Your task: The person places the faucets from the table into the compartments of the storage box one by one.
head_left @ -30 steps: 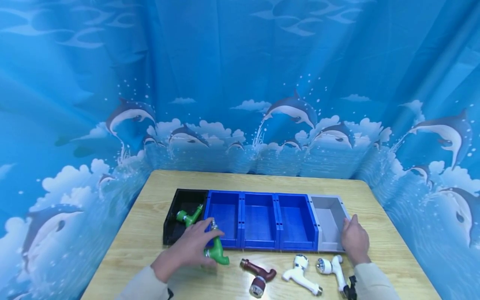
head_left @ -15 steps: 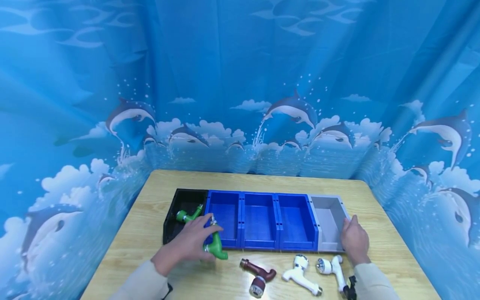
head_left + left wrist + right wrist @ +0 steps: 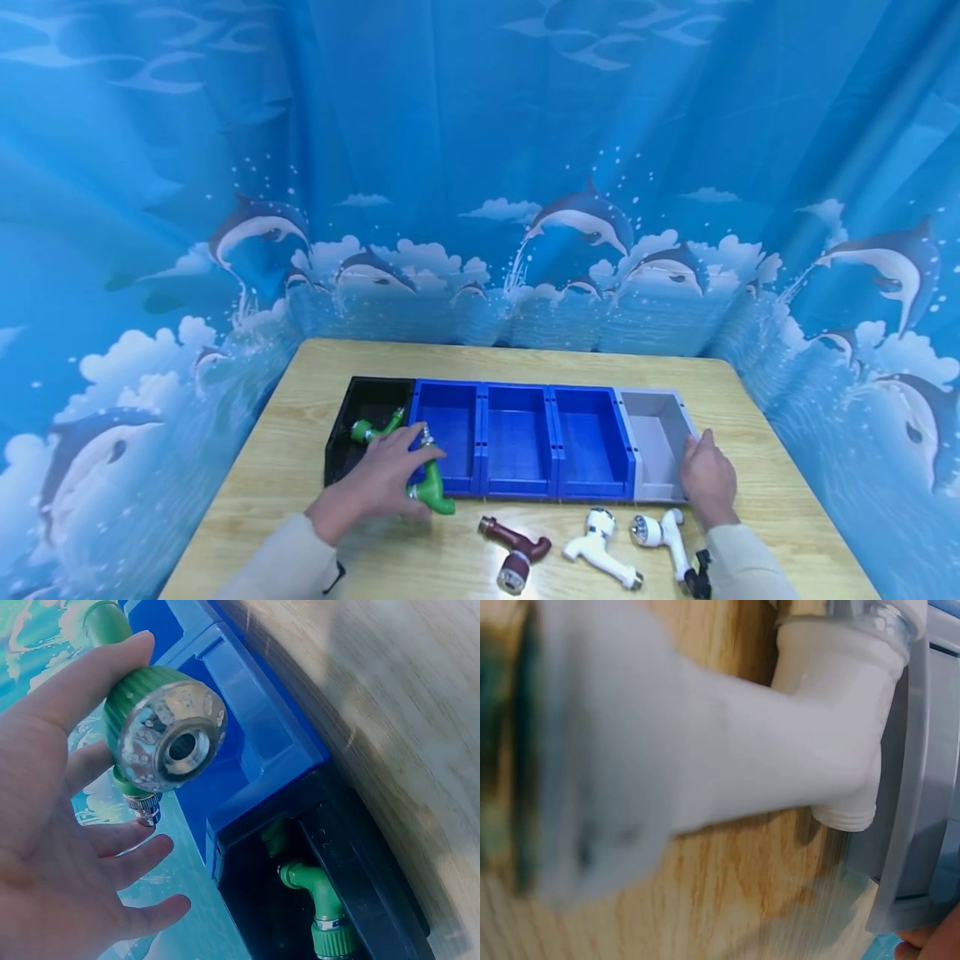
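Background of blue dolphin-print curtain behind wood-grain tabletop. With left hand, pinches green tap between thumb and finger, other fingers spread, near front of leftmost blue bin. With right hand, grips right wall of grey bin. Just beside left hand, in black bin: second green tap. Before the bins, on tabletop: maroon tap, white taps.

Green tap, apparently held aloft
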Demonstrator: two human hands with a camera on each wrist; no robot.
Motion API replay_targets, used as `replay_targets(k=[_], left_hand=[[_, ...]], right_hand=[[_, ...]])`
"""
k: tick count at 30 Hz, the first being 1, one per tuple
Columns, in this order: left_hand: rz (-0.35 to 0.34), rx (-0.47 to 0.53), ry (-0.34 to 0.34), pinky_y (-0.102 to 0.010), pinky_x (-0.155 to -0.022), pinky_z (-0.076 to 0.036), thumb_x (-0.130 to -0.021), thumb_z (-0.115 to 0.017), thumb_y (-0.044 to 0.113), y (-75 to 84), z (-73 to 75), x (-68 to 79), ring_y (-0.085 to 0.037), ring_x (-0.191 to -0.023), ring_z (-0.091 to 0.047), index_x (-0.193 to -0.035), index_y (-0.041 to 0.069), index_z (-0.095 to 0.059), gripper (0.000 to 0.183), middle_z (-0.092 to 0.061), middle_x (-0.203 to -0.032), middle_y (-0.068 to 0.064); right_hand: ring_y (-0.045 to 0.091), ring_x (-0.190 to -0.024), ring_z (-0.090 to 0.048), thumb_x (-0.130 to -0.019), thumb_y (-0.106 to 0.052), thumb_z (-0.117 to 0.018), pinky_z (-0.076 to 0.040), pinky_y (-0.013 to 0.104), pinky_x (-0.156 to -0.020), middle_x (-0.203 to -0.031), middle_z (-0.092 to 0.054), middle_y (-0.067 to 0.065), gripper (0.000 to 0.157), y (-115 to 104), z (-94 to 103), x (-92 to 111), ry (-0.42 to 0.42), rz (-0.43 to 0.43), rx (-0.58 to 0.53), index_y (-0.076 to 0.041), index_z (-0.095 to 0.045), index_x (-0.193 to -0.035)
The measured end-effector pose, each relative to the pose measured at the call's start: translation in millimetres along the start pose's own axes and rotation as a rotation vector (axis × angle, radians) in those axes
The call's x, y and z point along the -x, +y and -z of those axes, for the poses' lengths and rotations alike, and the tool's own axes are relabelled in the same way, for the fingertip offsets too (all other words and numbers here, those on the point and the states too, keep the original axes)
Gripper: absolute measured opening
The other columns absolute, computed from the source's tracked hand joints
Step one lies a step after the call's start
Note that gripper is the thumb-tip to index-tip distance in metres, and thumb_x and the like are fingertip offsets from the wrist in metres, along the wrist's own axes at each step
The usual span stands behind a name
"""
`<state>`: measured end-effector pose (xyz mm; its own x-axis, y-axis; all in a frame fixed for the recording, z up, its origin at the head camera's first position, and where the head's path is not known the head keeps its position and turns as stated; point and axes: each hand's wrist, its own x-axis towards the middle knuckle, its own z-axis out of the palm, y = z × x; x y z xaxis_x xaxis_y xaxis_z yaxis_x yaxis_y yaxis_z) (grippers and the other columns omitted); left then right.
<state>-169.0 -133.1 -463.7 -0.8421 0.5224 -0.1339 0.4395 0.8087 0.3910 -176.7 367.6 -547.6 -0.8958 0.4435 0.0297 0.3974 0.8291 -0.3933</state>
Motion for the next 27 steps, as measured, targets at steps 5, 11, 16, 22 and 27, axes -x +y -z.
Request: replay_targets(k=[5,11,16,22,27], left_hand=[[0.019,-0.007,0.011,-0.069,-0.110,-0.015,-0.066,-0.085,0.048,-1.9,0.1,-3.6,-0.042,-0.142,-0.023,-0.135,0.032,-0.055,0.077,-0.026,-0.157,-0.017],[0.037,-0.012,0.003,-0.068,-0.111,-0.014,-0.067,-0.086,0.045,-3.3,-2.1,-7.2,-0.042,-0.143,-0.023,-0.135,0.031,-0.055,0.076,-0.026,-0.157,-0.018],[0.041,-0.022,0.007,-0.068,-0.112,-0.013,-0.066,-0.086,0.046,-5.8,-5.3,-10.7,-0.041,-0.143,-0.022,-0.135,0.030,-0.055,0.077,-0.026,-0.156,-0.018],[0.024,-0.033,0.035,-0.068,-0.112,-0.014,-0.065,-0.086,0.046,-9.7,-6.6,-13.5,-0.042,-0.143,-0.023,-0.134,0.029,-0.057,0.077,-0.027,-0.156,-0.018],[-0.002,-0.043,0.050,-0.070,-0.110,-0.016,-0.067,-0.085,0.045,-13.0,-4.9,-15.1,-0.042,-0.142,-0.024,-0.132,0.026,-0.058,0.074,-0.029,-0.155,-0.020]], right_hand=[[0.058,-0.117,-0.043,-0.106,-0.032,-0.016,-0.036,0.063,-0.101,-0.130,-0.038,0.045,0.063,-1,0.8,0,-0.006,0.000,-0.001,0.019,-0.019,-0.143],[0.058,-0.115,-0.045,-0.106,-0.031,-0.016,-0.037,0.063,-0.099,-0.129,-0.039,0.045,0.062,0,-0.3,0,0.003,0.013,-0.011,0.019,-0.021,-0.142],[0.058,-0.114,-0.046,-0.106,-0.031,-0.016,-0.038,0.063,-0.099,-0.129,-0.039,0.045,0.062,2,-1.7,0,0.013,0.023,-0.010,0.019,-0.022,-0.142],[0.058,-0.115,-0.045,-0.106,-0.034,-0.013,-0.037,0.063,-0.100,-0.130,-0.038,0.045,0.064,3,-2.4,-1,0.010,0.022,-0.020,0.019,-0.022,-0.142],[0.058,-0.113,-0.046,-0.106,-0.033,-0.013,-0.038,0.063,-0.098,-0.128,-0.040,0.045,0.064,3,-3.2,0,0.021,0.023,-0.020,0.019,-0.022,-0.142]])
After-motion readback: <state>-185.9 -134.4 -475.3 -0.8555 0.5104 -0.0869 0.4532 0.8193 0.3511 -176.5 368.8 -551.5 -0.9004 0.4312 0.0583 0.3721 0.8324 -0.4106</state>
